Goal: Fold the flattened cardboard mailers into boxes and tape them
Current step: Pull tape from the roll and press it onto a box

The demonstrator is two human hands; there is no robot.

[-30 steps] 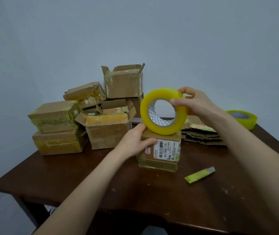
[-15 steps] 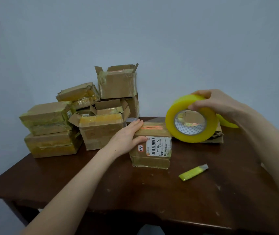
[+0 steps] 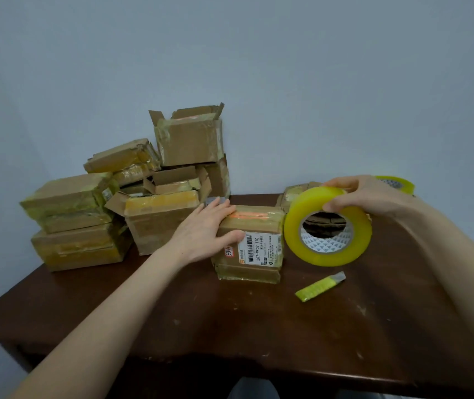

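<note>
The labelled box (image 3: 259,226) stands closed on the table (image 3: 230,326) and serves as the fixed mark here; the left hand (image 3: 204,231) lies on its left end with fingers straight across the top and thumb against the front face, pressing it steady rather than grasping it; the right hand (image 3: 374,197) has its fingers curled over the upper rim of the tape roll (image 3: 331,259), pinching it; a second ago that roll stood over the box's top right edge, and it has since swung out and down, so that it now hangs just right of the box, apart from it; whether a strip trails from roll to box cannot be told, since no film shows between them; I judge the strip across this box's top to be laid, and the step in hand to be cutting or ending it; the yellow cutter (image 3: 320,287) lies in front of the box to its right, untouched; the flattened mailers (image 3: 293,194) wait behind the box's right corner, partly hidden by the roll; the finished boxes (image 3: 155,223) are heaped to its left.
</note>
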